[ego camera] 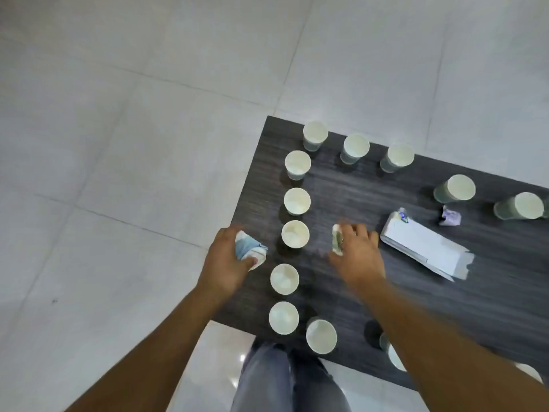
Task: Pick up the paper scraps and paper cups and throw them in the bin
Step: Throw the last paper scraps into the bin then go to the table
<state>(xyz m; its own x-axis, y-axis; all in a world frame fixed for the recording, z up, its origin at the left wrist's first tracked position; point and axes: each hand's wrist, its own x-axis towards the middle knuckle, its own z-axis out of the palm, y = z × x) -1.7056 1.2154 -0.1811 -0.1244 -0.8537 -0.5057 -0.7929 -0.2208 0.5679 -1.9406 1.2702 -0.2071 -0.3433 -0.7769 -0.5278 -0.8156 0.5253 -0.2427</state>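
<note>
I see the left hand (227, 260) gripping a crumpled blue-and-white paper cup (249, 250) at the dark table's (371, 197) left edge. The right hand (356, 251) curls round a paper scrap (337, 237) just right of the upright cups' column (295, 234). A white folded paper (424, 248) lies further right; its blue print is unreadable.

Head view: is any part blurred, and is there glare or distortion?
Head view: right hand is motion-blurred; paper cups by the left hand stay fairly sharp; small glare on the floor; wide-angle lens bends the table edges.
</note>
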